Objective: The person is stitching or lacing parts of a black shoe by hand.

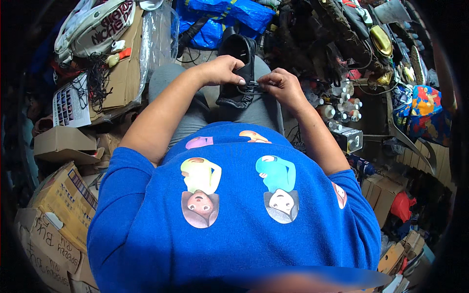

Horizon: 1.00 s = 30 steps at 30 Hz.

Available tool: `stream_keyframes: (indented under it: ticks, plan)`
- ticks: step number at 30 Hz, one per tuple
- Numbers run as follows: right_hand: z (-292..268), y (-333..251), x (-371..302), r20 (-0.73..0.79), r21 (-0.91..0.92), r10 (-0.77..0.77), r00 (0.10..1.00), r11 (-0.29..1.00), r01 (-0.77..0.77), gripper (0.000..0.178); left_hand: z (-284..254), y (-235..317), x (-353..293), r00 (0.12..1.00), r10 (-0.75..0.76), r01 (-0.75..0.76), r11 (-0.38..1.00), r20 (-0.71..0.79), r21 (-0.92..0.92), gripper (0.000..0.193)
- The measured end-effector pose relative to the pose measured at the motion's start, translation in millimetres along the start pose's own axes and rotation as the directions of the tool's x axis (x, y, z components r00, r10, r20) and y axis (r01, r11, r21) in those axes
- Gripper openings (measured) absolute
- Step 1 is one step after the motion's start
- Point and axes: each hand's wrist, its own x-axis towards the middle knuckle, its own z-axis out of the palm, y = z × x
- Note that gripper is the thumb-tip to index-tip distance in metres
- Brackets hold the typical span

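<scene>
A black shoe (236, 97) rests between my thighs, its rounded toe toward me and its opening away from me. My left hand (221, 71) grips the shoe's left side, the thumb laid over its upper and the other fingers mostly hidden. Close by on the right, my right hand (282, 87) is closed, thumb and forefinger pinched together at the lacing. A thin pale shoelace (253, 84) spans from those fingertips to the shoe's upper. Dark strands also run there, too fine to tell apart.
Cardboard boxes (63, 205) and a white bag (97, 29) crowd the left. Beyond the shoe lies a blue plastic sack (249, 17). Several small bottles (344, 105), a square metal can (349, 139) and a colourful bag (424, 115) stand on the right.
</scene>
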Motion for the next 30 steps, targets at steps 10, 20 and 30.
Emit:
stream_keyframes:
  ticks: [10,20,30]
  plan:
    - [-6.2,-2.4,-0.2,0.05,-0.044,0.041,0.998,0.998,-0.039,0.021,-1.9,2.9,1.2,0.999,-0.015,0.014,0.999,0.032,0.032,0.022]
    - [-9.3,-19.5,0.2,0.041,-0.216,-0.037,0.998,0.975,0.045,0.017,-0.6,3.0,0.1,0.999,0.047,-0.047,0.998,-0.004,-0.039,0.025]
    - [-10.5,-11.8,7.7,0.151,-0.132,-0.001,0.988,0.991,0.021,0.012,-1.5,37.2,2.7,0.997,-0.006,-0.017,0.952,0.074,0.305,0.032]
